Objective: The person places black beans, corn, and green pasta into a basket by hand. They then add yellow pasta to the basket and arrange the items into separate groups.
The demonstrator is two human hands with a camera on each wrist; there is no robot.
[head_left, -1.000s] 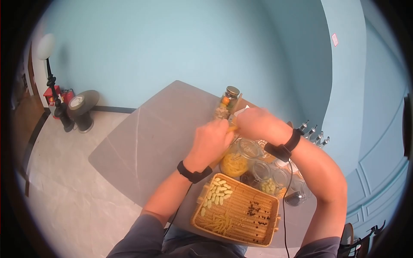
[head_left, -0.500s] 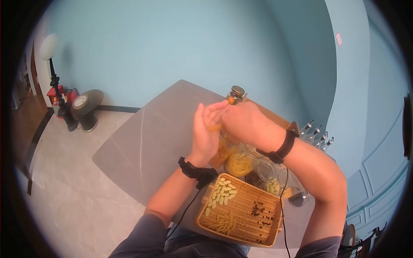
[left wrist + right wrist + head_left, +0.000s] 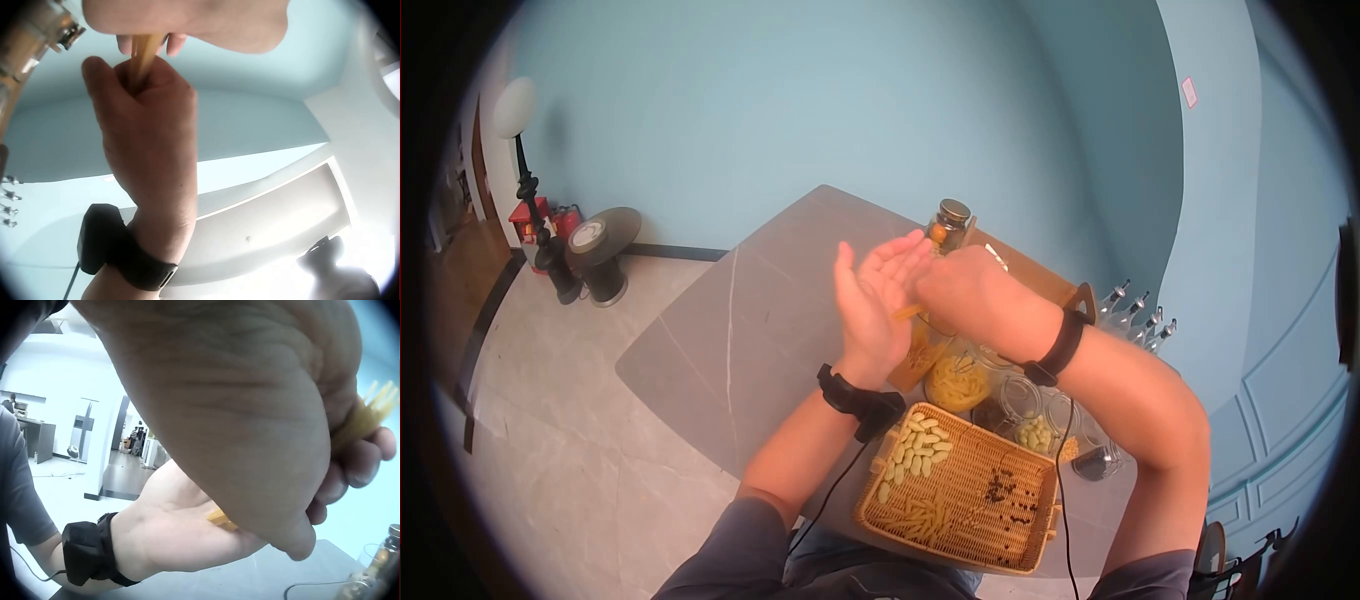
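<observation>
Above the jars in the head view, my right hand (image 3: 970, 290) grips a bundle of thin yellow sticks that looks like dry spaghetti (image 3: 365, 419). Its fingers curl round the bundle, as the left wrist view shows from the far side. One end of the spaghetti (image 3: 908, 312) meets the palm of my left hand (image 3: 870, 310). That palm is turned up, with the fingers extended and the thumb apart. The other end sticks out past the right fingers in the right wrist view. Much of the bundle's middle is hidden by the right hand.
A wicker basket (image 3: 990, 470) near my body holds pale oval pieces, yellow stick-like pieces and small dark bits. Behind it stand a jar of yellow pasta (image 3: 957, 383) and several other glass jars. A lidded jar (image 3: 951, 225) stands farther back, and pour-spout bottles (image 3: 1135, 312) at the right.
Both hands were close together with the left one curled. The left hand has opened palm up and moved slightly left, while the right hand keeps the spaghetti against it.
</observation>
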